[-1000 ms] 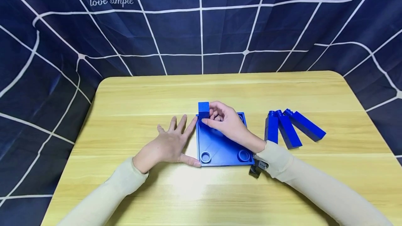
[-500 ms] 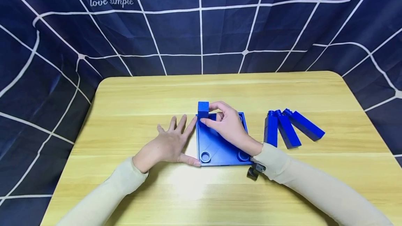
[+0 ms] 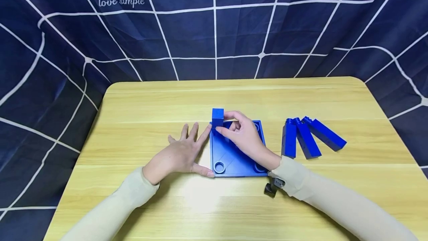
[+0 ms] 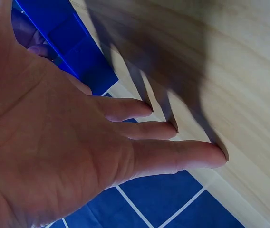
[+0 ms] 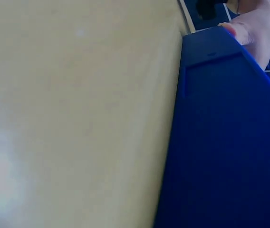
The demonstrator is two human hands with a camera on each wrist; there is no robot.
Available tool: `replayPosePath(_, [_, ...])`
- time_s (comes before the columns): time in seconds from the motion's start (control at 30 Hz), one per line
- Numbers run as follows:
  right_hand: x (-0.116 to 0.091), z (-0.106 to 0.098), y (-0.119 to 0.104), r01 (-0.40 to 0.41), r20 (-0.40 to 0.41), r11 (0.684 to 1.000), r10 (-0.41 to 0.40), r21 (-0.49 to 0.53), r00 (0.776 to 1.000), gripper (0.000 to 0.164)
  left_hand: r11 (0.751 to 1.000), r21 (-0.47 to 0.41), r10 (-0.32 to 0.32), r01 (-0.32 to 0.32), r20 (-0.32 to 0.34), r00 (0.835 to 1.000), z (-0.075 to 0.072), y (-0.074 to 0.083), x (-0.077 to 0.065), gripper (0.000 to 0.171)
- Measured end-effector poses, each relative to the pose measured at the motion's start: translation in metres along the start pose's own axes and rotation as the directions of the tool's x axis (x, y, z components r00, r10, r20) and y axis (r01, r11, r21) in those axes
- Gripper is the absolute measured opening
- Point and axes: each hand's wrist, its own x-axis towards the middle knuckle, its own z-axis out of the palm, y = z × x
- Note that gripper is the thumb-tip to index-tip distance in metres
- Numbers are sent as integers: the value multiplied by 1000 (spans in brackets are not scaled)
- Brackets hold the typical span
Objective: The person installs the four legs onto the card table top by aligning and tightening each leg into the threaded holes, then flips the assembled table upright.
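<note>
A square blue plate [image 3: 230, 161] with raised rims and round sockets near its corners lies in the middle of the table. At its far left corner stands a blue square post [image 3: 218, 114], upright. My right hand [image 3: 245, 135] pinches this post between thumb and fingers from the right side. My left hand [image 3: 182, 155] is spread flat on the left, with index fingertip and thumb tip against the plate's left edge. In the left wrist view, the straight fingers of the left hand [image 4: 78, 133] extend past the blue plate's side [image 4: 73, 45]. The right wrist view shows mostly the plate's side [image 5: 225, 133].
Three more blue posts with round studded ends lie to the right: a near one [image 3: 289, 140], a middle one [image 3: 307, 140] and a slanted one [image 3: 326, 135]. A wooden table [image 3: 160, 99] carries everything. Dark blue gridded cloth [image 3: 187, 32] walls the back and sides.
The right wrist shifts slightly left and down while its fingers stay on the post. The left hand and the loose posts keep their places.
</note>
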Motion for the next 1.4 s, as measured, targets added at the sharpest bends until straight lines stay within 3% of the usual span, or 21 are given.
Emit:
replayPosePath(0.53, [-3, -21, -10, -43, 160, 999, 41, 10, 986, 42, 1000, 8, -31, 30, 7, 1000, 1, 0, -1, 143])
replayPosePath(0.7, [-2, -30, -8, -17, 141, 1000, 16, 6, 990, 35, 999, 16, -42, 41, 26, 999, -1, 1, -2, 143])
replayPosePath(0.87, [-3, -40, -9, -51, 117, 999, 51, 1, 992, 31, 998, 27, -50, 49, 48, 998, -4, 2, -2, 143])
replayPosePath(1.03, [-5, -60, -15, -93, 130, 996, 94, -8, 987, 31, 998, 29, -62, 60, 59, 996, -4, 4, -1, 142])
replayPosePath(1.4, [-10, -99, -24, -75, 83, 997, 76, -19, 994, 32, 997, 11, -72, 71, 71, 995, -4, 6, 4, 143])
